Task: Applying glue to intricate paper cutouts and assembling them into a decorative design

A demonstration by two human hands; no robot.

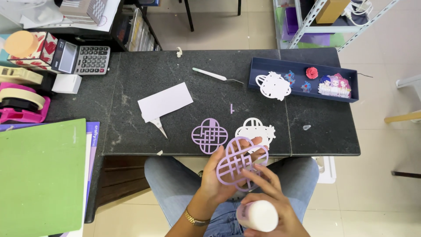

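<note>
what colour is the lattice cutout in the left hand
Light purple, a woven-lattice paper cutout resting on the left hand; the head view shows it.

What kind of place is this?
Probably a paper-craft work desk: purple lattice cutouts, scissors, tape rolls and a tray of small decorations lie on the dark table.

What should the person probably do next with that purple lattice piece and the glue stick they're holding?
Probably rub the glue stick in the right hand across the purple lattice cutout. The left hand holds the cutout flat from below, the right fingers already touch it, and a matching purple cutout and a white one lie on the table.
</note>
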